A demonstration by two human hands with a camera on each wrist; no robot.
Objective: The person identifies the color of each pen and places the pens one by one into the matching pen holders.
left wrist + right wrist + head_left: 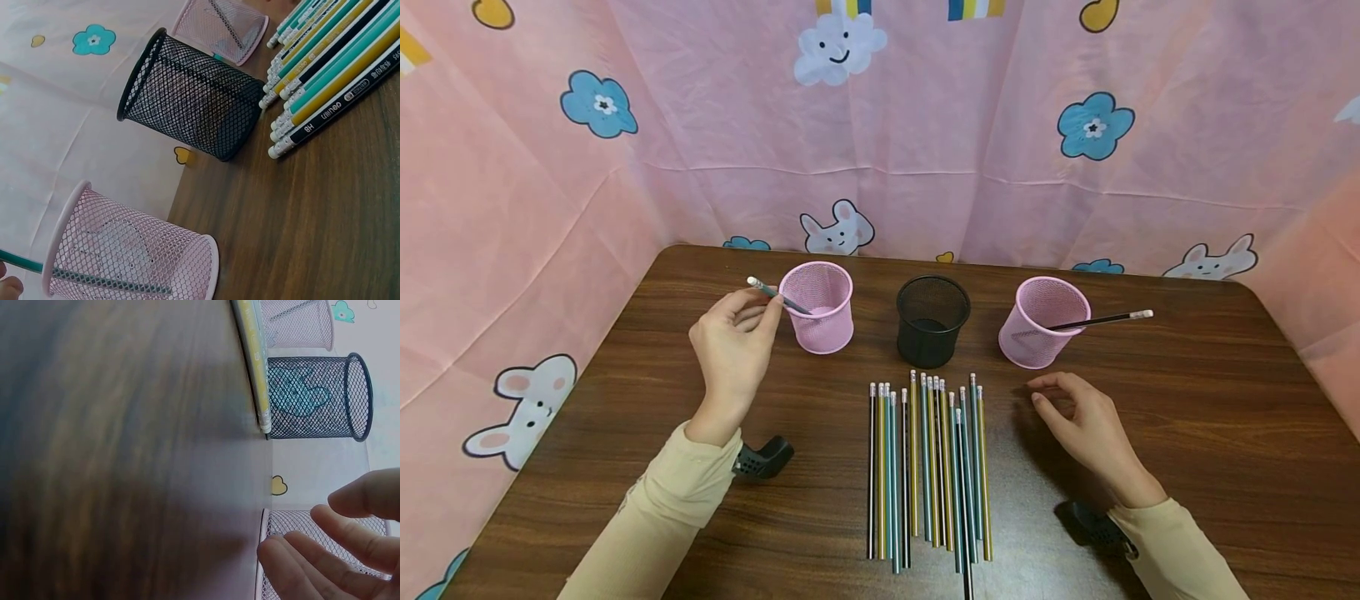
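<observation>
My left hand (735, 337) pinches a teal pencil (762, 287) near its white eraser end. The pencil slants over the rim of the left pink mesh cup (825, 332), and its lower part shows through the mesh in the left wrist view. Only the fingertips (10, 287) appear there, at the edge. My right hand (1086, 421) holds nothing, its fingers relaxed above the table in front of the right pink mesh cup (1030, 342). A black pencil (1105, 319) leans in that cup, its eraser end sticking out to the right.
A black mesh cup (928, 342) stands between the pink ones. Several black, teal and gold pencils (932, 467) lie side by side on the brown wooden table (820, 533), erasers toward the cups. A pink patterned cloth (925, 125) hangs behind the table.
</observation>
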